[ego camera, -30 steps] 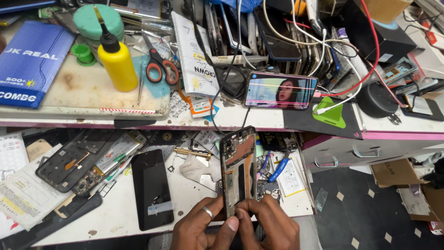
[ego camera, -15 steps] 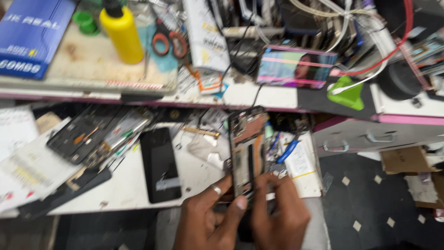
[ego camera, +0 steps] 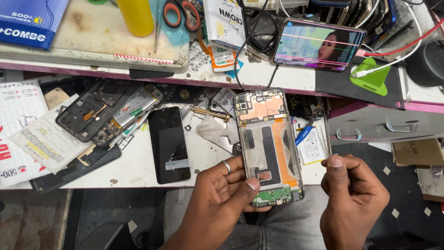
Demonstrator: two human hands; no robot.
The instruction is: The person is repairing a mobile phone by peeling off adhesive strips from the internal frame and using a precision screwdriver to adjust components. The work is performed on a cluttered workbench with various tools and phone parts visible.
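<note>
Above cluttered bench (ego camera: 138,171), left hand (ego camera: 222,194) grips opened phone (ego camera: 268,148).

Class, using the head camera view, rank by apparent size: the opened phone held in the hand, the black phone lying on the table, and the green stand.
1. Opened phone, though nearer the camera, so unsure.
2. Black phone.
3. Green stand, clearly smallest.

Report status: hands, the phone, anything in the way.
Left hand grips opened phone at its lower end. Right hand pinches a thin strip beside it. Black screen panel lies left on the bench, apart.
</note>
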